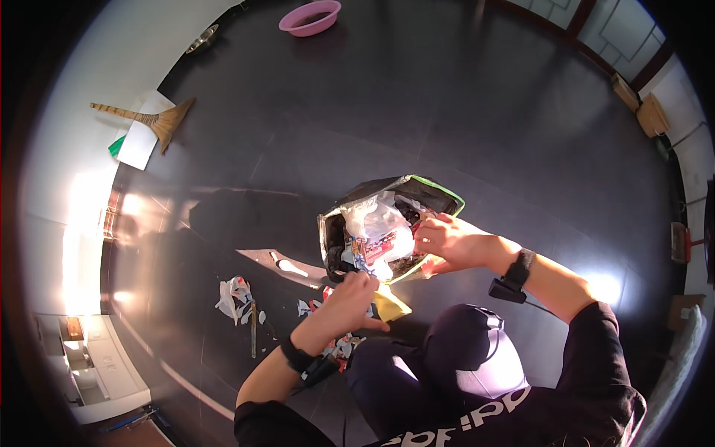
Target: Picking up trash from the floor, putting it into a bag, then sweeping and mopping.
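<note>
In front of my knees a dark rubbish bag (366, 191) with a bright green edge stands open on the floor. Crumpled clear and white plastic (377, 215) fills it, along with red printed wrappers (382, 248). My right hand (455, 243) reaches across the bag's right rim, fingers curled inside against the contents; the fingertips are hidden. At the near rim is my left hand (354, 296), with its fingers bent and its thumb held apart. Beneath it shows a yellow wrapper or sheet (392, 304). Whether either hand grips something cannot be made out.
Scraps of torn packaging (343, 349) lie beside my left knee. Farther left is crumpled plastic (233, 296) with a thin stick (253, 329). A straw hand broom (167, 120) leans at the left wall. A pink basin (311, 19) and a metal bowl (202, 39) stand far ahead.
</note>
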